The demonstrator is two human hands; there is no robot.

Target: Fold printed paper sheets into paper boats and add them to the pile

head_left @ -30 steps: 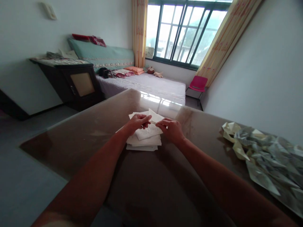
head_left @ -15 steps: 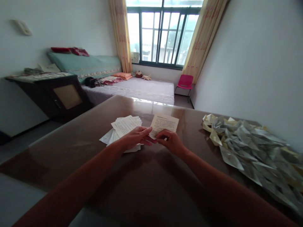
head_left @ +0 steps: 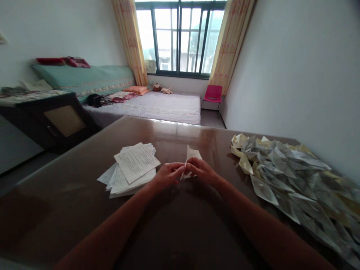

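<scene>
A sheet of printed paper (head_left: 194, 153) is bent between my two hands, just above the table in front of me. My left hand (head_left: 170, 173) pinches its left edge with thumb and fingers. On the other side, my right hand (head_left: 200, 170) has its fingers curled on the same sheet, close to the left fingertips. The fingers hide the lower part of the sheet. To the left of my left hand lies a loose stack of printed sheets (head_left: 136, 163), its top sheet turned at an angle.
Many folded paper pieces (head_left: 284, 168) in grey and cream are heaped at the table's right. The brown glossy table (head_left: 78, 180) reaches toward a bed (head_left: 168, 107). A pink chair (head_left: 213, 93) stands by the window wall, and a dark cabinet (head_left: 62, 120) at left.
The sheet, flat and facing me before, is now bent upward between my hands. My hands have come closer together. The view has turned slightly right, and the stack shows more fully.
</scene>
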